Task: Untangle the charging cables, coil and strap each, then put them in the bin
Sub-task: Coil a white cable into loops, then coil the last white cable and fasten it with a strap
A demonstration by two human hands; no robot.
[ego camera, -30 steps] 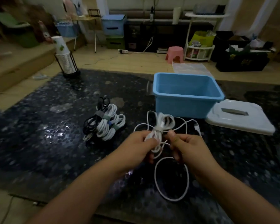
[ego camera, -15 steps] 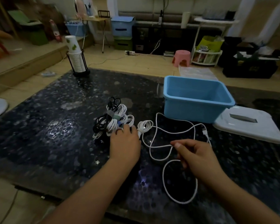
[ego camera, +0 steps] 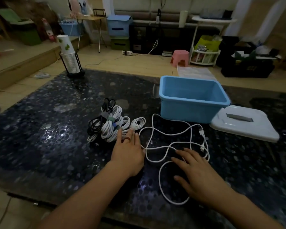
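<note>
The loose white cable lies sprawled in open loops on the dark table, one large loop passing under the right hand's fingertips and its two plugs lying just beyond them, toward the bin. One end of it is already wound into a small coil just past the left fingertips, unstrapped as far as I can see. Left hand: fingers spread flat, tips touching the near edge of the strapped bundles, grasping nothing. Right hand: open, palm down over the cable, fingers extended, nothing pinched. The bundles, several white and one black, sit in a heap directly ahead of the left fingers, each with a band round its middle. The blue bin stands beyond the right fingers, well apart from them and apparently empty; its white lid lies to the right of it. Judgement: step in hand is coiling the last loose cable; untangling looks done. Next move calls for gathering the slack, winding it onto the small coil, then a strap. No spare strap visible.
</note>
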